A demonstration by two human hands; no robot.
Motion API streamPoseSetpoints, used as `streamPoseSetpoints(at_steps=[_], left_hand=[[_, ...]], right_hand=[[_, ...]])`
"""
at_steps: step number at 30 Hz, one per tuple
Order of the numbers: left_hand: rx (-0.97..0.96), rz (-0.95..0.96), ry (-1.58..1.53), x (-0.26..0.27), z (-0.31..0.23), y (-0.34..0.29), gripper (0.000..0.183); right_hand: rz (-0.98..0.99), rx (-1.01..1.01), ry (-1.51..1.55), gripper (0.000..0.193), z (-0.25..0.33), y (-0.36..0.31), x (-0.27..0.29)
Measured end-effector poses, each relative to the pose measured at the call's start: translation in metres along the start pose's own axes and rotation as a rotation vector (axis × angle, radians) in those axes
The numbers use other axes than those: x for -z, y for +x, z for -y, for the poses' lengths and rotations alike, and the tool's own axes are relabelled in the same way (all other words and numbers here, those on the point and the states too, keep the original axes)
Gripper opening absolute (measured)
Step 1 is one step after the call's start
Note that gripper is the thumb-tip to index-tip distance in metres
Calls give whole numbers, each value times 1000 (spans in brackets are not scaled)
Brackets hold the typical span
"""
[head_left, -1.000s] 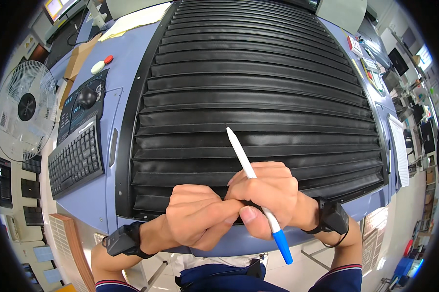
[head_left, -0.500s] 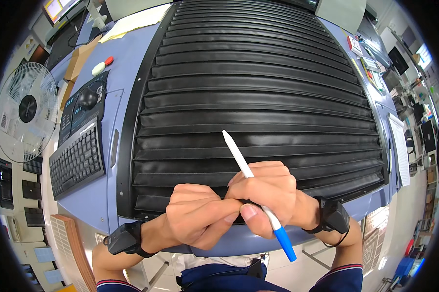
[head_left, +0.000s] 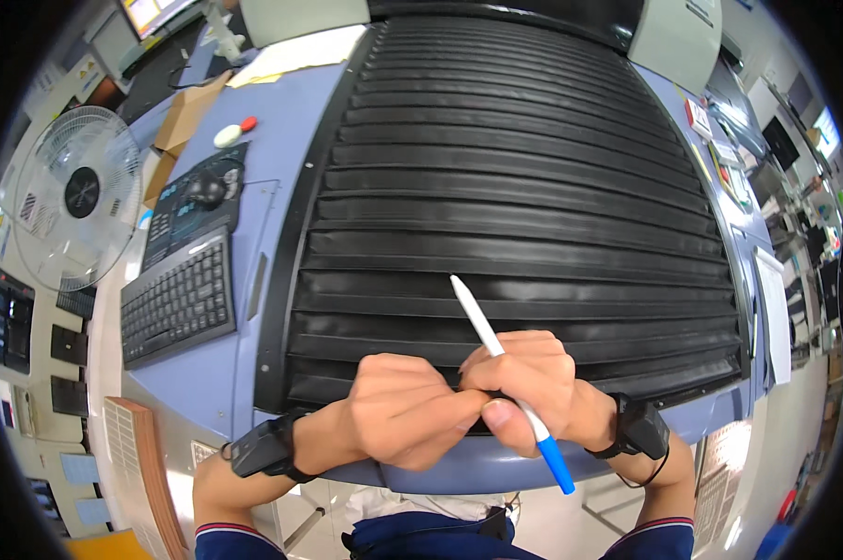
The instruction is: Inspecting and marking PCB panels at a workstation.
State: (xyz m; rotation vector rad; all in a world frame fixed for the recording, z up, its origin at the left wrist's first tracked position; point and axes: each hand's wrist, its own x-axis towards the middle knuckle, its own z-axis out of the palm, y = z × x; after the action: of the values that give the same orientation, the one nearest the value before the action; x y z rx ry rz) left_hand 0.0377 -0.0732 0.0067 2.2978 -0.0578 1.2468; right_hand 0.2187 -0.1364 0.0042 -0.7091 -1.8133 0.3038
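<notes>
The bench (head_left: 281, 243) is a blue-topped surface that runs from my body toward the far edge. Most of it is covered by a black ribbed mat (head_left: 524, 187), whose raised ridges run across from the left side to the right side and reach almost to the near edge.

Off the left edge of the bench stands a white fan (head_left: 78, 194), its round grille facing up toward me. On the bare left strip of the bench, just beside the mat, lies a black keyboard (head_left: 179, 299). Beyond it, toward the far left corner, a dark mouse pad (head_left: 193, 210) carries a black mouse (head_left: 207, 189). Farther still lie a brown cardboard piece (head_left: 186, 117) and a small white and red object (head_left: 233, 133). Along the right edge of the bench lie several white papers (head_left: 772, 313).

My left hand (head_left: 398, 420) is at the middle of the near edge, over the last ridges of the mat. It is curled into a loose fist, fingers pressed together, and its fingertips touch my right hand. I cannot tell whether it grips anything itself.

My right hand (head_left: 529, 387) sits just beside the left, also at the near edge. Its fingers are closed around the middle of a pen (head_left: 477, 322), thumb pressed against the barrel.

The pen is white with a blue end (head_left: 554, 462). It is tilted: the white end points out over the mat toward the far left, and the blue end projects past the near edge toward me.
</notes>
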Motion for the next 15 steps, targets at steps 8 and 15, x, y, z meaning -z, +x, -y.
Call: streamPoseSetpoints(at_steps=[8,15], left_hand=[[-6,-91,85,-2,1,-5,15],[106,-133,144,6,3,3,18]], right_hand=[[39,-71,-169,11,13,1,4],[-223,-73,-225,15,-3,-6,-1]])
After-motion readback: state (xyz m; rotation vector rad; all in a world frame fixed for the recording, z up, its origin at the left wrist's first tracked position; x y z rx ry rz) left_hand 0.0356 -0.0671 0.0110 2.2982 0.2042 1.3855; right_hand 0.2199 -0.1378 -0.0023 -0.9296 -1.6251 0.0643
